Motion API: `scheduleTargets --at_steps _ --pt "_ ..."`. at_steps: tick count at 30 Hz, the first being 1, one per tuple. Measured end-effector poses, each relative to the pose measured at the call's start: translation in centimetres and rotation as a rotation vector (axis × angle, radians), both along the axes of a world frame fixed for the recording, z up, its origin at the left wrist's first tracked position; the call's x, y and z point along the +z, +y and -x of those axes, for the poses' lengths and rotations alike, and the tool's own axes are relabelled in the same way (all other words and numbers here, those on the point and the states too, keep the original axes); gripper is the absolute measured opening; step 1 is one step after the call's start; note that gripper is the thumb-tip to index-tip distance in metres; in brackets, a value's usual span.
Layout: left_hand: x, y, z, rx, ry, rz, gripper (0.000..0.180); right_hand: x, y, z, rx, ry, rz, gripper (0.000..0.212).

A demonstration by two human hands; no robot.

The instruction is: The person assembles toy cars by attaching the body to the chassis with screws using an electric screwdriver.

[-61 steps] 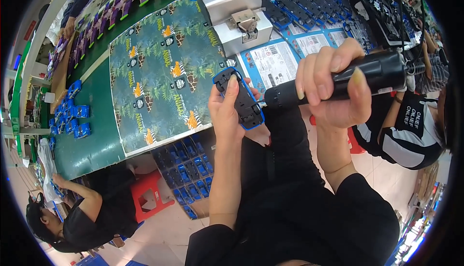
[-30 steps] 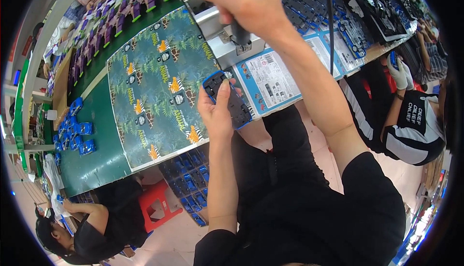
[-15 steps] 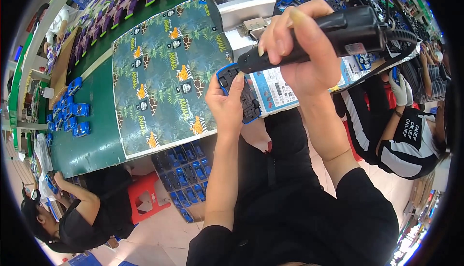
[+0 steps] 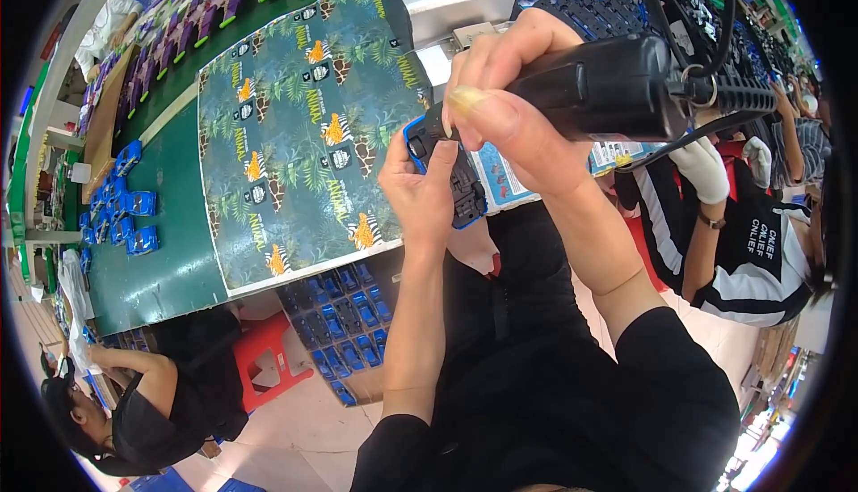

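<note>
Left hand [image 4: 418,190] at frame centre grips blue toy car [image 4: 450,175], underside up. Right hand [image 4: 509,112] wraps black electric screwdriver [image 4: 617,90], tip on car. Printed sheet [image 4: 295,126] upper left.

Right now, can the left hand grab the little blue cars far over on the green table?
Probably not. The left hand is busy holding a blue and black toy car, and the little blue cars lie far off across the green table.

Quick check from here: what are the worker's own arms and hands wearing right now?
Both forearms are bare; black sleeves end near the elbows. The left hand and right hand have no gloves, rings or watch in view. The right thumbnail is long and yellowish.
</note>
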State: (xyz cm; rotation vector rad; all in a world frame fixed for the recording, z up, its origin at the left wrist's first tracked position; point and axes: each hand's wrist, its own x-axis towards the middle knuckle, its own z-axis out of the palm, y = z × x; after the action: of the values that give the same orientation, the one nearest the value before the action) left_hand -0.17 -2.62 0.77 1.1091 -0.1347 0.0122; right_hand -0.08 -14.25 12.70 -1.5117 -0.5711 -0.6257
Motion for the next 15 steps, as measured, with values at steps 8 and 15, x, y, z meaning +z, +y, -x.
scheduleTargets --at_steps 8,15 --pt "-0.1 0.3 0.3 0.001 0.022 -0.003 0.028 0.0 0.3 0.2 0.039 0.037 -0.026 0.019" --pt "0.3 0.3 0.7 -0.008 0.007 0.046 0.029 0.4 0.7 0.8 0.067 0.008 -0.337 0.020"
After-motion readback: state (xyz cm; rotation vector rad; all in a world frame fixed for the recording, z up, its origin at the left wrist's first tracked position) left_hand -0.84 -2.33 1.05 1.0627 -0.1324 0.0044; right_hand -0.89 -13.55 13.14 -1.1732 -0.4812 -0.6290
